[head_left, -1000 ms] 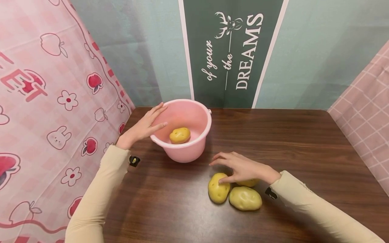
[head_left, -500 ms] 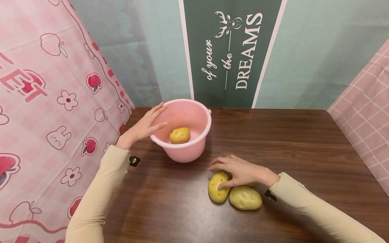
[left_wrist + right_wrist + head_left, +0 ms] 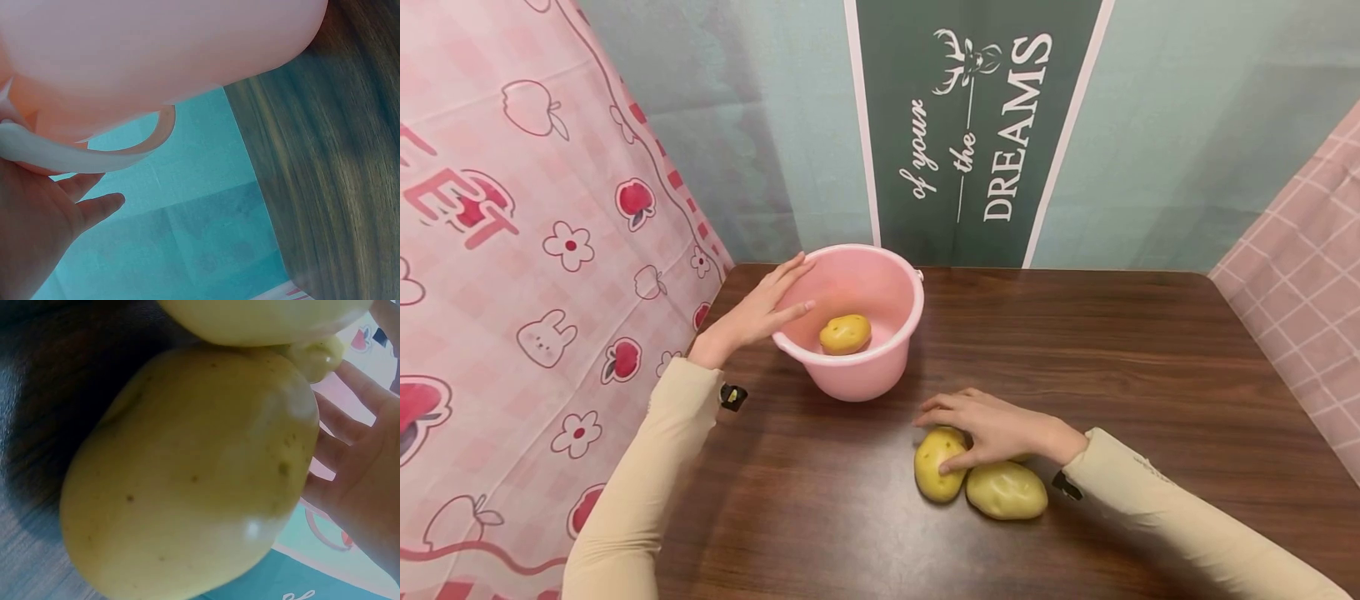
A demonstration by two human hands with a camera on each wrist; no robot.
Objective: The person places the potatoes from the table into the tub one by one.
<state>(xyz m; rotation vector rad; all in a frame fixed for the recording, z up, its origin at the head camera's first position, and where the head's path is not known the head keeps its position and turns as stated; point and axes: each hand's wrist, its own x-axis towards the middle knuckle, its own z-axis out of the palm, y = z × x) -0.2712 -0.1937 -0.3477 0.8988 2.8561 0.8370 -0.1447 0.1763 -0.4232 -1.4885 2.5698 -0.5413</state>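
Note:
A pink bucket [image 3: 861, 379] stands on the table's back left with one yellow potato [image 3: 847, 335] inside. My left hand [image 3: 752, 312] rests on its left rim, fingers straight and thumb over the opening. In the left wrist view, the bucket's pale handle [image 3: 81, 159] crosses by the fingers. Right of the bucket, my right hand [image 3: 988, 427] reaches over a group of potatoes. Its thumb touches the left potato [image 3: 934, 475], with the other fingers extended past its far side. A greener potato [image 3: 1007, 492] lies beside it. Another is mostly hidden under the hand.
The dark wooden table [image 3: 1120, 350] extends to the right and front. A pink printed cloth [image 3: 550, 350] hangs along the left, a teal cloth [image 3: 737, 125] at the back, and a pink checked cloth [image 3: 1300, 275] at the right.
My right hand has lowered over the left potato, its thumb sliding slightly down the potato's side and covering more of the potato behind. The left hand and bucket have stayed put.

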